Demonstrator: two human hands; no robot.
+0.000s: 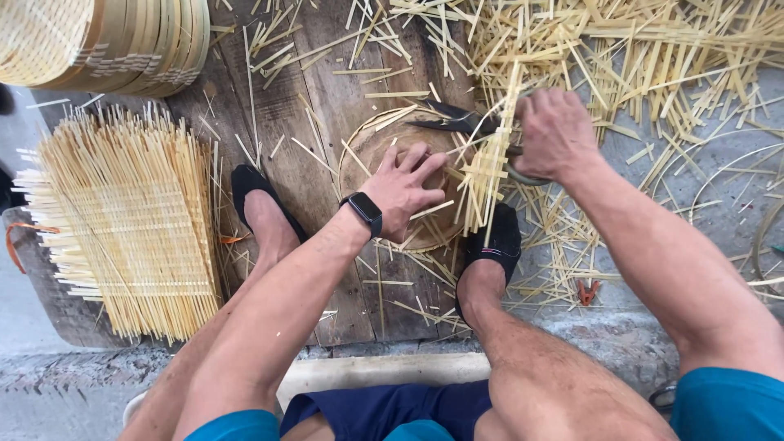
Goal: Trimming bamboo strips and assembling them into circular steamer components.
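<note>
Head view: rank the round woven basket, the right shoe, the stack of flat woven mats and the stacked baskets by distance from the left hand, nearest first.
1. Round woven basket, directly under the left hand, touching.
2. Right shoe, just to its right.
3. Stack of flat woven mats, far left on the board.
4. Stacked baskets, top left corner.

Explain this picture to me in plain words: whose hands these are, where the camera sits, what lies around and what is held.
The camera is worn on a person's head and looks down, so you see their own arms, legs and feet. The left hand, with a black wristwatch, presses flat on a round woven bamboo basket lying on a dark wooden board. The right hand grips dark shears at the basket's uncut ends. Pale cut bamboo strips litter the ground. To the left lie a stack of flat woven bamboo mats and, above it, stacked finished baskets.
</note>
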